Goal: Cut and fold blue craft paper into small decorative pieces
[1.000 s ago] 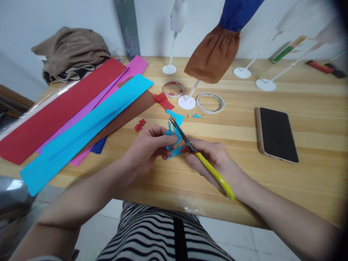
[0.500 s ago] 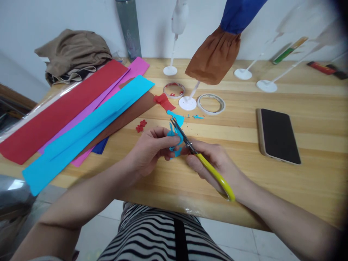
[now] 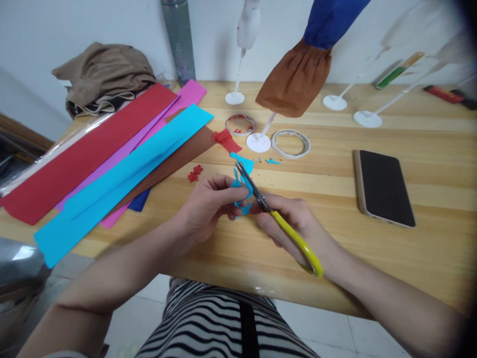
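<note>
Held a cut piece of light-blue paper (image 3: 236,184) and yellow-handled scissors (image 3: 280,221) above a wooden table (image 3: 331,194)
Pinched the paper, partly hidden, between thumb and fingers of the left hand (image 3: 206,204), near the middle of the view. Curled the fingers of the right hand (image 3: 303,219) around the scissors, with the blades pointing forward and to the left, slightly parted at the tips, alongside the paper; could not tell whether gripping any of it. Had two small red flower cutouts (image 3: 194,173) just beside the left hand, a red scrap (image 3: 228,141) and a tape roll (image 3: 305,150) farther back, a long sky-blue paper strip (image 3: 126,184) at left, and a smartphone (image 3: 385,189) well to the right
</note>
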A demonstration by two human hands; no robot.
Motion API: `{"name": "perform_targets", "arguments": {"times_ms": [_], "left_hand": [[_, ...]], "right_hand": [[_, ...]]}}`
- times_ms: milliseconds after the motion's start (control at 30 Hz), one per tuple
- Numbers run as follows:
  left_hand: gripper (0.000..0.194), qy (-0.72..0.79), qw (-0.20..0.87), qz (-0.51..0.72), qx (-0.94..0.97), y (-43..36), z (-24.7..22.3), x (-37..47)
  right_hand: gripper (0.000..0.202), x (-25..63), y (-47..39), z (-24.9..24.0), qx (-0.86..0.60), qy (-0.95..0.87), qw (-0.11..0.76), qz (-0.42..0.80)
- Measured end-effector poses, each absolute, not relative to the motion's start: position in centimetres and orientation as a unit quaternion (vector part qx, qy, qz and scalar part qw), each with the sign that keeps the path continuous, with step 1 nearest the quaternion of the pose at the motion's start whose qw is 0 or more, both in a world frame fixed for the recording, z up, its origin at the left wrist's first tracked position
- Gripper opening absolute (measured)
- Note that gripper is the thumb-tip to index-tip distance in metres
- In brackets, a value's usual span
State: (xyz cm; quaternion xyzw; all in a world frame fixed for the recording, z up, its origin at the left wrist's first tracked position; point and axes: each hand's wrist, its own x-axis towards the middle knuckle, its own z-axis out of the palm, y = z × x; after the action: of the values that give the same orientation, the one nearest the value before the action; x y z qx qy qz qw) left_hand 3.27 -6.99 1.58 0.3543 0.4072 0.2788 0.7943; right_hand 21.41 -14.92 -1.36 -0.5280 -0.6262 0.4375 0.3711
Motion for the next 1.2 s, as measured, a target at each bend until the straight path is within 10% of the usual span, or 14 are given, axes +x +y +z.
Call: {"name": "perform_targets", "arguments": {"times_ms": [1200], "left_hand": [[0.034, 0.377, 0.745, 0.277, 0.475, -7.1, 0.2, 3.4]], "right_hand": [[0.057, 20.9, -13.0, -0.8, -0.544, -0.414, 0.530, 0.501]]}}
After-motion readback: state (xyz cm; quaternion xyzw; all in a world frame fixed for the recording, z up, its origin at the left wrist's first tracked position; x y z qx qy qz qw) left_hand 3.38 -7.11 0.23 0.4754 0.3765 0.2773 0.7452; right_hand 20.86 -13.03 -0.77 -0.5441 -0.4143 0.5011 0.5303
